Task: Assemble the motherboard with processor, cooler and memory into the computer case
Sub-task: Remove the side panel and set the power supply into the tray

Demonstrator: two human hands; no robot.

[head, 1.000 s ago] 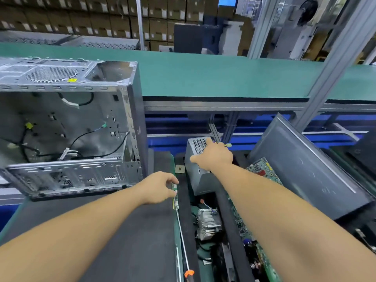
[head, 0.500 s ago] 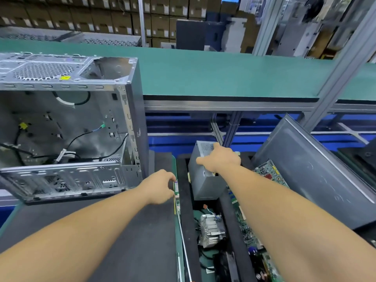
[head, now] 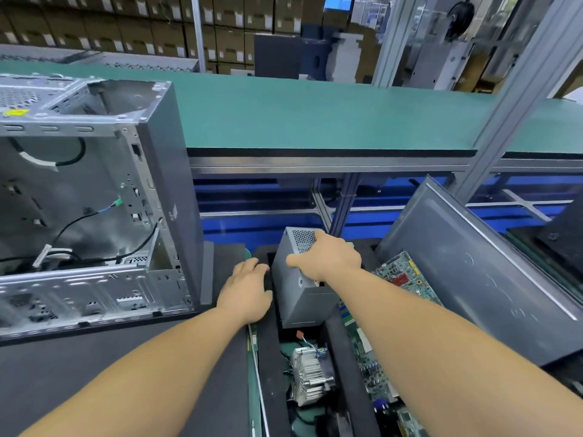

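My right hand (head: 325, 258) grips the top of the gray metal box (head: 303, 279), my left hand (head: 247, 287) lies open beside it, so I should lift slowly, clear of the motherboard (head: 399, 274) leaning just right, toward the open case (head: 91, 200).

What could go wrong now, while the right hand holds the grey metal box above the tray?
1. The right hand grips the grey metal box only at its top; it might slip and fall on the cooler lying below.
2. The box stands close beside the green circuit board; swinging it could scrape the board.
3. The left hand rests flat near the box and might get pinched.
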